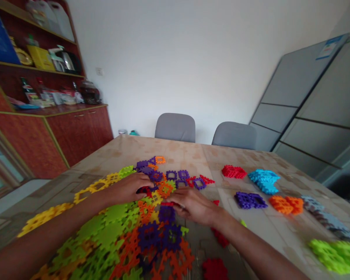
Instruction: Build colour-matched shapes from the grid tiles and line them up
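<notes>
Interlocking toothed plastic tiles lie in a mixed pile in the middle of the table. My left hand [133, 187] reaches over the pile, its fingers and thumb curled round a red tile [146, 190]. Opposite it, my right hand [192, 201] is closed, fingertips above a purple tile [167, 213] with a red edge beside them; what it grips is hidden. Between the hands lie an orange tile [165, 189] and a yellow one [156, 198]. Green tiles [105, 225] spread beneath my left forearm. Dark purple tiles [148, 234] rest nearer me.
Sorted stacks stand on the right: red [233, 171], blue [264, 180], purple [251, 200], orange [286, 204], grey [329, 219] and green [338, 254]. Yellow tiles [45, 217] line the left. Two grey chairs [175, 127] stand behind the table [189, 151].
</notes>
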{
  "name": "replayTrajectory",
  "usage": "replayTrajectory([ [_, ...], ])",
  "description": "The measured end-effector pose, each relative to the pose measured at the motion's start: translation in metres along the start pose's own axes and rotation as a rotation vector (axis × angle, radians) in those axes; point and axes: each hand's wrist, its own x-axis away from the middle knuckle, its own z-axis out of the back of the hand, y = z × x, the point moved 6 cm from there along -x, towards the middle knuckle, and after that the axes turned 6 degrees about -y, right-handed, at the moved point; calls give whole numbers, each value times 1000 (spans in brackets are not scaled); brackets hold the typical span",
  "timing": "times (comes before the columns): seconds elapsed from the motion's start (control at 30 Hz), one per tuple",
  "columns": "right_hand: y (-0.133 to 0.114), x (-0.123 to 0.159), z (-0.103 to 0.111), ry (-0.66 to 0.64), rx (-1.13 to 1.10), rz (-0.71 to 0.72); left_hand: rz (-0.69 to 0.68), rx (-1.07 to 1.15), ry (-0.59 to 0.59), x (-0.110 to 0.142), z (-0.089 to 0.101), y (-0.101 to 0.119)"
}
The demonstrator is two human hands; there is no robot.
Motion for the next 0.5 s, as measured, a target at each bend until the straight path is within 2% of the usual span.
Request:
replayTrajectory([
  [0.1,12,14,13,166,-176,-140,-4,5,-18,0,-2,0],
  [0.17,18,28,16,224,-341,-232,0,13,-15,2,-3,-3],
  [0.3,16,60,17,244,-550,-373,16,39,10,7,-7,-8],
  [0.5,6,113,26,234,-635,-444,74,47,53,12,-8,-7],
])
